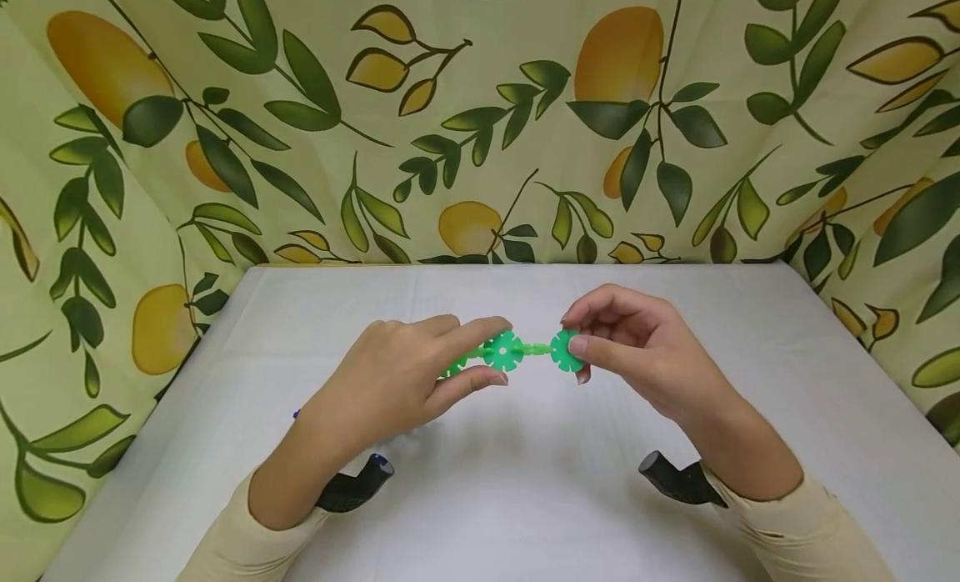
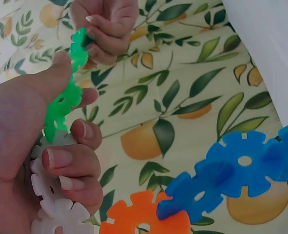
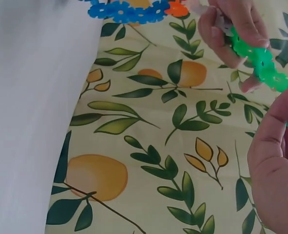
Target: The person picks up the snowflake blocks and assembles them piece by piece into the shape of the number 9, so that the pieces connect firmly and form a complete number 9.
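A chain of notched plastic snowflake discs runs between the two hands. In the head view its green discs (image 1: pixel 502 361) show between the fingers and thumb of my left hand (image 1: pixel 397 365), which grips the chain. My right hand (image 1: pixel 645 348) pinches the green disc (image 1: pixel 563 353) at the chain's right end between thumb and fingers. The left wrist view shows left fingers curled round white discs (image 2: pixel 68 217), with an orange disc (image 2: pixel 119 217) and several blue discs (image 2: pixel 243 168) continuing the chain past the hand. In the right wrist view the blue stretch (image 3: pixel 122 12) hangs in a curve.
Under the hands spreads a white-covered table (image 1: pixel 525 499). A cloth printed with fruit and leaves (image 1: pixel 465 182) stands behind it and along both sides. Black curved pieces (image 1: pixel 360 486) stick out from both wrists.
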`<state>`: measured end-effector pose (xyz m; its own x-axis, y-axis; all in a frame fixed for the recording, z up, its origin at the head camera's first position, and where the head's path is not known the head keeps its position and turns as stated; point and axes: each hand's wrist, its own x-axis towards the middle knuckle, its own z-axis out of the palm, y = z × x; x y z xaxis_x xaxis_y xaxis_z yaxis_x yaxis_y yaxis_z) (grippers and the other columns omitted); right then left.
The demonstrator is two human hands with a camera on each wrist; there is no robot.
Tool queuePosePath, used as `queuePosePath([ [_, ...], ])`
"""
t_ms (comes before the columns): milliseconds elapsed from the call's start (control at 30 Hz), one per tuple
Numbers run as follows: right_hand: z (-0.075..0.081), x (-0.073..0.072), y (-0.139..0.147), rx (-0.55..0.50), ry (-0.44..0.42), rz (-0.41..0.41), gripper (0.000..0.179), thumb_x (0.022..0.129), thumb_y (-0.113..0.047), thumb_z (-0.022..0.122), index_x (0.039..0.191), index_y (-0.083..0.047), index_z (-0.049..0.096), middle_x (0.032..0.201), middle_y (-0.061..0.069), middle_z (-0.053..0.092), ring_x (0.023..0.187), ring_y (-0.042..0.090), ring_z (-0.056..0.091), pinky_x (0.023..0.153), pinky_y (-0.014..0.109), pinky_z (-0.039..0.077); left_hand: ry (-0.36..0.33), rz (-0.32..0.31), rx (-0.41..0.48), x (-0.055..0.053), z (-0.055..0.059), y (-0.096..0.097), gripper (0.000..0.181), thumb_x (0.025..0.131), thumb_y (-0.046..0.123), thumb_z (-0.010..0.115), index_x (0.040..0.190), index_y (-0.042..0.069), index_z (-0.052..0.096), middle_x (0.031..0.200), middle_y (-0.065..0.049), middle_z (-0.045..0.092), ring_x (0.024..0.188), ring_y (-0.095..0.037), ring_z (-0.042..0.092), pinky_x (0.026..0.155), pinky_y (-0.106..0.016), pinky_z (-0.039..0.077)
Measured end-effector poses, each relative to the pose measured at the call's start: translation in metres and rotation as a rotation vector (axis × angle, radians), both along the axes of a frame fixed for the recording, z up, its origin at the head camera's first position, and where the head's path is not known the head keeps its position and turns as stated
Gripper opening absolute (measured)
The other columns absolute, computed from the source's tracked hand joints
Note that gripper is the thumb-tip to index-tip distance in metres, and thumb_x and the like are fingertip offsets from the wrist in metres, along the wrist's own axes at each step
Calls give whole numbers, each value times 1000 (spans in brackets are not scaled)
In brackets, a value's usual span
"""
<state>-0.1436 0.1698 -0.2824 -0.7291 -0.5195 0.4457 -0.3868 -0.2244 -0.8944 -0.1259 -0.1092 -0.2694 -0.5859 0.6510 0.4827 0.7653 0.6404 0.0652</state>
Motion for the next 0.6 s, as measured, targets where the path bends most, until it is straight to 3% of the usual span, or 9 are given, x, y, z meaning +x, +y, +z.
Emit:
queuePosePath([
  [133, -1, 3, -3, 56, 39, -54, 21, 90, 18, 60, 105, 5, 64, 87, 16, 63, 65, 24, 61, 59, 34, 57, 74, 12, -39, 2, -1, 0, 45, 97, 56, 55, 130, 25, 63, 71, 7, 55, 46, -5, 38, 41, -21, 31],
  [300, -4, 9, -9, 150, 105, -125, 19, 88, 18, 63, 96, 1, 64, 82, 15, 61, 58, 24, 60, 52, 35, 56, 154, 28, -72, 6, -5, 3, 39, 95, 51, 63, 124, 26, 63, 66, 5, 46, 41, -6, 26, 39, -21, 24],
  [433, -7, 13, -13, 165, 97, -184, 21, 86, 20, 63, 91, -1, 61, 83, 14, 59, 60, 25, 62, 51, 37, 57, 160, 37, -82, 7, -8, 6, 35, 93, 49, 66, 119, 27, 62, 64, 5, 41, 41, -7, 21, 38, -21, 23],
  [600, -8, 15, -17, 101, 35, -221, 19, 87, 20, 61, 88, 2, 56, 82, 16, 57, 65, 26, 64, 55, 43, 58, 117, 21, -77, 4, -10, 7, 36, 93, 49, 65, 120, 26, 61, 65, 6, 42, 41, -7, 25, 39, -20, 25],
])
